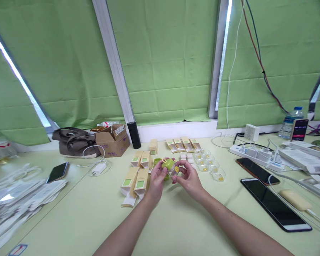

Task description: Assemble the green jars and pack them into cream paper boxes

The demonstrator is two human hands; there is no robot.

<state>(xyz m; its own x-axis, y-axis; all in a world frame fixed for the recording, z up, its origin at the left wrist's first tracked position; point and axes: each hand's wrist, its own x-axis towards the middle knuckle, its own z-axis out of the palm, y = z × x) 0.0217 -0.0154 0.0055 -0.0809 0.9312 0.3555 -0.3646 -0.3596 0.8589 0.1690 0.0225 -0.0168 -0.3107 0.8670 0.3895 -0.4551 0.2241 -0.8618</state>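
Note:
My left hand (157, 180) is closed around a small green plastic cover (168, 163) with a pale yellow loop. My right hand (191, 180) pinches a small clear plastic case (174, 170) with a yellow round mark, held right against the green cover. Whether the two parts are joined, I cannot tell. Partly hidden behind my left hand are more green pieces (157, 161) on the table. Beyond my right hand lie several clear cases (204, 164) with yellow dots, beside a few small white rolls (186, 157).
Several cream paper boxes (140, 183) with open flaps lie left of my hands, with more boxes (186, 144) at the back. Phones (274, 202) and a power strip (252, 153) with cables are on the right. A cardboard box (112, 144) and grey bag (76, 142) stand back left.

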